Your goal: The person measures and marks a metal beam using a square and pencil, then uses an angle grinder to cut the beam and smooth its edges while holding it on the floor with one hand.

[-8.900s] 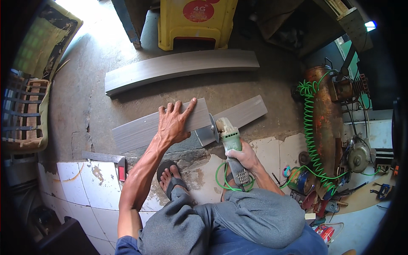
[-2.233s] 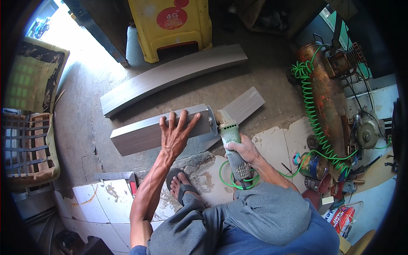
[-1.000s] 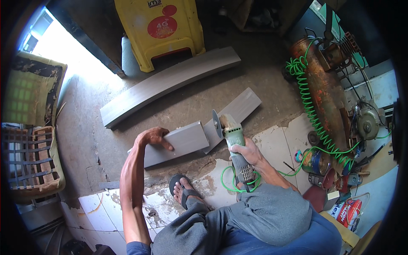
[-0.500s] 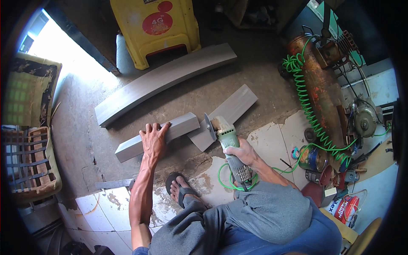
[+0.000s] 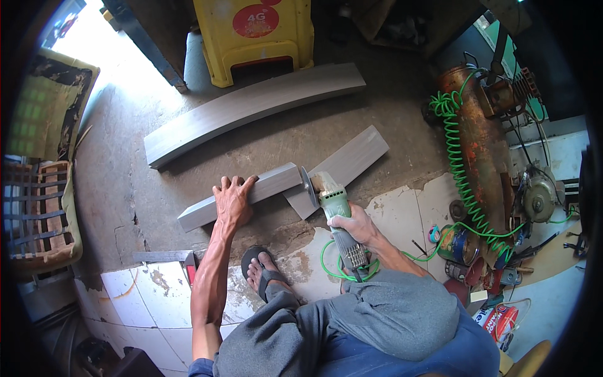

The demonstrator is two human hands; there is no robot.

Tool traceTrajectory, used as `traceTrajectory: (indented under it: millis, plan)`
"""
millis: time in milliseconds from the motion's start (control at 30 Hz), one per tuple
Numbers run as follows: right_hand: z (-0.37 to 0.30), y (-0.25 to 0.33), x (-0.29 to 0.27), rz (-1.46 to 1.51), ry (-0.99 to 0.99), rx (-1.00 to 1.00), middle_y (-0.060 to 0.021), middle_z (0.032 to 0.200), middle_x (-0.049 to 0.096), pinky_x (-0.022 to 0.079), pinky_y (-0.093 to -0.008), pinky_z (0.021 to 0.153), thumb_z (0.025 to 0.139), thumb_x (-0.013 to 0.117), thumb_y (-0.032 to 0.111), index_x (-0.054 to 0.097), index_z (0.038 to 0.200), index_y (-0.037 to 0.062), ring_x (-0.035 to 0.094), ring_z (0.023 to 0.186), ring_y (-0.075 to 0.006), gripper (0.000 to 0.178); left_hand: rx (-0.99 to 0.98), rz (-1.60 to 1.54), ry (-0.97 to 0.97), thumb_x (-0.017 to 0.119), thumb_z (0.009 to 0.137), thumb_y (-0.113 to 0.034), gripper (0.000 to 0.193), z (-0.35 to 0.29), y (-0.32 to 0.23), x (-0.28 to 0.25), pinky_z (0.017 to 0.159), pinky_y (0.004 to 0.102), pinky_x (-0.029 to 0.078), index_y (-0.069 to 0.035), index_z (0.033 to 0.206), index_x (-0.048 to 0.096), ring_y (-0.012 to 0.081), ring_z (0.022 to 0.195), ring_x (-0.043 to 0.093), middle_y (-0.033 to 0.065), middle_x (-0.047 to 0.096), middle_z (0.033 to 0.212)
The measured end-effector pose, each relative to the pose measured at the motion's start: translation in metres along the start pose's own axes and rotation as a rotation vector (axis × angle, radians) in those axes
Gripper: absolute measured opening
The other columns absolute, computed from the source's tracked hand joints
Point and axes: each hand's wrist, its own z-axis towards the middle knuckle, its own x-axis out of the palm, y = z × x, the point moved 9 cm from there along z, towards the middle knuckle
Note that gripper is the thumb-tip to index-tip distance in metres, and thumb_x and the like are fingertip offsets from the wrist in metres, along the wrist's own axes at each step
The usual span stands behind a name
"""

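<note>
My left hand (image 5: 233, 202) lies over a short grey square metal tube (image 5: 274, 182) on the floor, fingers curled across its top. In my right hand (image 5: 357, 223) is a green angle grinder (image 5: 335, 204), gripped round its body. The grinder's disc (image 5: 307, 185) stands upright close to the tube's right end; whether they touch I cannot tell. Another flat-looking grey metal piece (image 5: 358, 158) lies slantwise under and beyond the grinder. Farther off, a longer, slightly wider grey metal tube (image 5: 251, 105) rests on the floor.
A yellow plastic stool (image 5: 259, 53) stands behind the long tube. Metal squares (image 5: 162, 256) lie by my left forearm. At right are a rusty tank (image 5: 475, 138), a coiled green hose (image 5: 453, 147) and tins (image 5: 461, 246). A worn crate (image 5: 41, 217) stands at left. My sandalled foot (image 5: 262, 270) is near the tube.
The whole view has shifted slightly, bringing more of the metal square beside my left forearm into sight. Both hands keep their hold, and the grinder stays at the tube's end.
</note>
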Motion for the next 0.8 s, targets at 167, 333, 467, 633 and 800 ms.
traceTrajectory:
  millis: [167, 333, 467, 633, 800]
  plan:
    - [0.0027, -0.0024, 0.0043, -0.011, 0.029, 0.021, -0.0034, 0.078, 0.063, 0.051, -0.0309, 0.062, 0.084, 0.075, 0.023, 0.063, 0.096, 0.0037, 0.062, 0.066, -0.0126, 0.026, -0.006, 0.003, -0.005, 0.075, 0.067, -0.001, 0.075, -0.0012, 0.0013, -0.0024, 0.094, 0.0525, 0.04, -0.029, 0.135, 0.065, 0.0333, 0.121, 0.054, 0.0086, 0.065, 0.123]
    - [0.0022, -0.0019, 0.0056, 0.011, 0.022, 0.049, -0.0048, 0.08, 0.064, 0.052, -0.0316, 0.063, 0.083, 0.075, 0.023, 0.063, 0.097, 0.0031, 0.063, 0.069, -0.0131, 0.027, -0.008, -0.003, -0.012, 0.075, 0.067, -0.001, 0.075, -0.0024, 0.0029, -0.0045, 0.093, 0.052, 0.041, -0.03, 0.135, 0.065, 0.033, 0.12, 0.054, 0.0084, 0.065, 0.123]
    - [0.0045, -0.0032, 0.0062, 0.008, 0.013, 0.053, -0.0052, 0.08, 0.065, 0.052, -0.0315, 0.063, 0.083, 0.075, 0.023, 0.063, 0.098, 0.003, 0.063, 0.069, -0.0134, 0.028, -0.008, -0.008, 0.018, 0.076, 0.066, 0.001, 0.077, -0.0033, 0.0033, -0.0016, 0.095, 0.0512, 0.041, -0.029, 0.136, 0.065, 0.0333, 0.122, 0.053, 0.0084, 0.065, 0.125]
    - [0.0055, -0.0039, 0.0054, -0.005, 0.01, 0.06, -0.0067, 0.081, 0.066, 0.053, -0.0314, 0.063, 0.082, 0.077, 0.023, 0.061, 0.104, 0.0009, 0.065, 0.069, -0.0143, 0.035, -0.002, -0.007, 0.015, 0.076, 0.067, 0.002, 0.076, -0.0056, 0.0017, 0.0001, 0.094, 0.0498, 0.04, -0.029, 0.136, 0.066, 0.0326, 0.121, 0.054, 0.0083, 0.066, 0.124]
    - [0.0041, -0.0001, 0.0068, 0.007, 0.014, 0.056, -0.0071, 0.081, 0.066, 0.054, -0.0315, 0.062, 0.082, 0.077, 0.022, 0.06, 0.107, -0.0001, 0.066, 0.068, -0.0148, 0.038, 0.015, -0.009, -0.004, 0.076, 0.067, 0.001, 0.075, -0.0078, 0.0002, -0.0002, 0.094, 0.0495, 0.039, -0.029, 0.135, 0.066, 0.032, 0.12, 0.054, 0.0082, 0.066, 0.124]
